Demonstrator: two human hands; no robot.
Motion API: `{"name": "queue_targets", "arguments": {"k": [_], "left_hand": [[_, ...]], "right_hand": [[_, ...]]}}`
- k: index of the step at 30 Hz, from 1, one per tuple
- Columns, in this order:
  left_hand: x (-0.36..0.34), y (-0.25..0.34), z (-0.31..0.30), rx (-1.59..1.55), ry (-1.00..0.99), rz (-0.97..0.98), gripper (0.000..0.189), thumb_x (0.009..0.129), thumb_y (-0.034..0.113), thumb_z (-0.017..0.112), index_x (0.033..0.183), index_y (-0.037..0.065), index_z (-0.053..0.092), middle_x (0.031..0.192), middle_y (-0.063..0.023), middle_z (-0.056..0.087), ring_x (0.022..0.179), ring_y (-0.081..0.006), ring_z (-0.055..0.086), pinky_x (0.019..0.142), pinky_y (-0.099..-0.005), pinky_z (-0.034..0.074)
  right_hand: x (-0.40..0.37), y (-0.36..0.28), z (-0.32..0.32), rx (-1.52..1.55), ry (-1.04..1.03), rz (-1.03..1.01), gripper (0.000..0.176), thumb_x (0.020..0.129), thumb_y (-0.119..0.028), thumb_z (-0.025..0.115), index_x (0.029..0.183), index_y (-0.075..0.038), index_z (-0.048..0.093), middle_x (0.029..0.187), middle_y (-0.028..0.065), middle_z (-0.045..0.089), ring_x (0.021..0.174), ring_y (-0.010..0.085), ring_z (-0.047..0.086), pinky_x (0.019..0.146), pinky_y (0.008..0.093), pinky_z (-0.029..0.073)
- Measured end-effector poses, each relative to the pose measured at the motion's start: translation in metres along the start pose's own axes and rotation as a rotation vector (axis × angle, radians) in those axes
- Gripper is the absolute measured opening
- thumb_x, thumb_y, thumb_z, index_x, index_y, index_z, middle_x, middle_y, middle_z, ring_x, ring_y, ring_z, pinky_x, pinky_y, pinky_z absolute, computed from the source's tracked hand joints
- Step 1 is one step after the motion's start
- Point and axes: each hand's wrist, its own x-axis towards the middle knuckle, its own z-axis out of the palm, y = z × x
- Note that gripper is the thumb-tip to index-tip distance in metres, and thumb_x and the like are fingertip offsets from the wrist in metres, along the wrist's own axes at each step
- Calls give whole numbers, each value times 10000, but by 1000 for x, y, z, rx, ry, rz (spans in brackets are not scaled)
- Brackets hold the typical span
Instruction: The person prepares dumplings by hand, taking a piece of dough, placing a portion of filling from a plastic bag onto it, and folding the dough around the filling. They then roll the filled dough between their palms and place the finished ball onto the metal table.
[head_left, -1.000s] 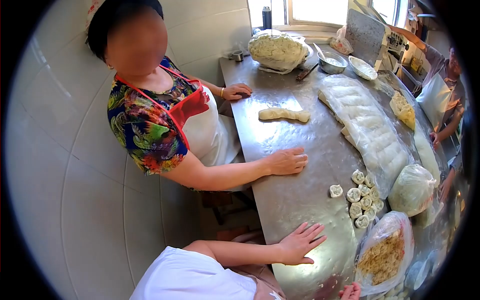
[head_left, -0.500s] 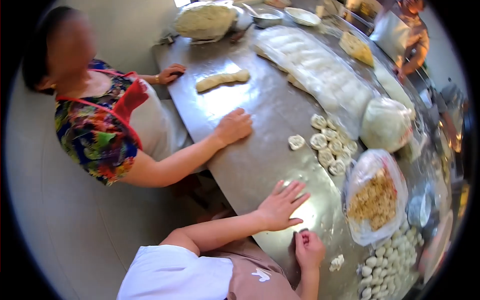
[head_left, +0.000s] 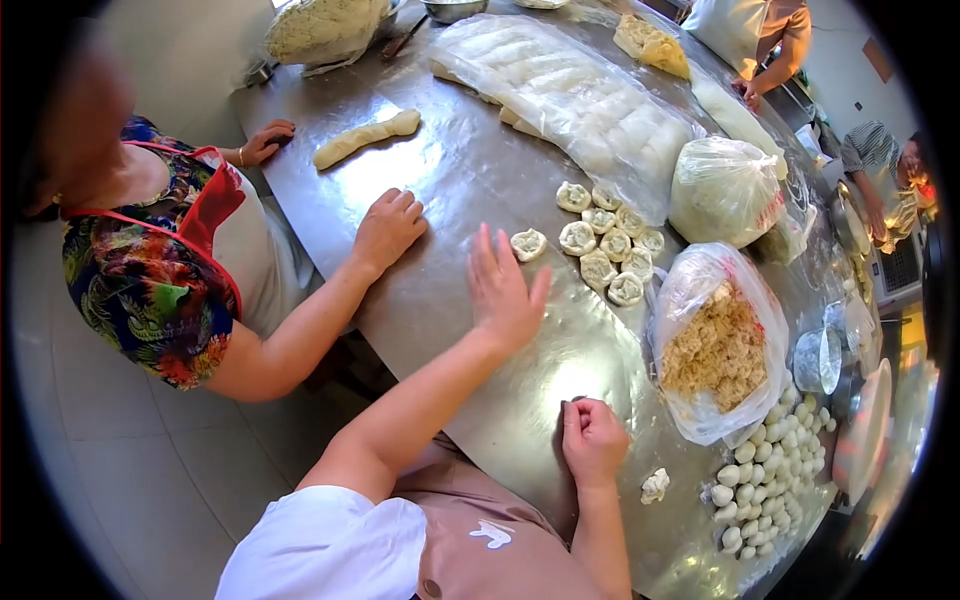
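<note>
My left hand (head_left: 507, 298) reaches out over the steel table with its fingers stretched and holds nothing. Just beyond its fingertips lies a single round dough piece (head_left: 528, 245), beside a cluster of several more dough pieces (head_left: 615, 242). Closer to my body, my right hand (head_left: 595, 440) is closed in a fist near the tabletop. A small dark tip shows by its thumb, but I cannot make out what the fist holds. A small scrap of dough (head_left: 655, 486) lies to the right of that hand.
A bag of crumbly filling (head_left: 715, 350) and many small white dough balls (head_left: 765, 480) lie on the right. Plastic-covered dough (head_left: 570, 95) stretches across the back. At left, a co-worker's hand (head_left: 390, 232) rests on the table near a dough roll (head_left: 366, 138).
My left hand has moved forward, away from my body, toward the round dough pieces. My right hand stays closed in about the same place. The view has shifted.
</note>
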Motion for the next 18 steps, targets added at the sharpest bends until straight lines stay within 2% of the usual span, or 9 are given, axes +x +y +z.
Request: {"name": "queue_targets", "arguments": {"k": [3,6,9,10,13,14,17,18], "left_hand": [[21,-12,11,122,-45,0,581,861,353,583,1289,-4,420,1390,-249,320,1325,-413,260,1087,-502,177],[21,-11,8,38,-21,30,432,824,290,632,1137,16,518,1294,-213,451,1270,-385,359,1066,-495,209],[22,-7,-1,-132,-67,80,341,770,236,683,1006,40,534,1182,-167,537,1217,-350,434,1033,-480,252],[19,-8,4,-128,52,146,326,723,175,717,944,49,515,1026,-142,595,1086,-326,526,946,-439,353],[19,-7,1,-166,-94,35,380,724,150,723,1023,38,517,923,-136,603,944,-297,571,825,-387,435],[19,-8,2,-211,-81,26,396,727,143,715,1051,38,513,920,-140,603,927,-306,567,821,-395,433],[19,-12,7,-306,-51,2,447,733,125,694,1127,33,502,905,-148,601,896,-325,559,816,-413,429],[19,-13,7,-318,-51,-1,464,735,120,690,1147,27,499,898,-148,599,897,-328,559,820,-415,428]], "right_hand": [[-2,4,1,-13,45,-41,131,771,-179,725,747,-116,613,589,17,557,479,174,527,450,289,408],[-1,4,2,-2,71,-32,119,767,-169,723,747,-118,618,591,17,558,481,179,528,451,288,410],[0,6,4,-6,90,-18,115,765,-166,720,740,-121,617,593,17,560,485,180,531,452,290,412],[0,7,5,5,87,-6,112,761,-162,720,736,-124,618,597,18,565,491,181,538,455,290,417],[1,5,2,9,71,22,100,759,-158,713,736,-134,618,599,20,570,500,192,549,459,292,422],[0,6,0,23,21,65,91,769,-170,715,784,-115,643,632,23,595,514,157,559,488,271,447],[4,13,-8,374,-108,310,116,789,-163,714,847,-76,662,677,20,620,551,108,569,534,239,470],[11,17,-18,465,-98,289,141,807,-139,705,899,-42,662,724,23,634,588,84,572,571,220,478]]}}
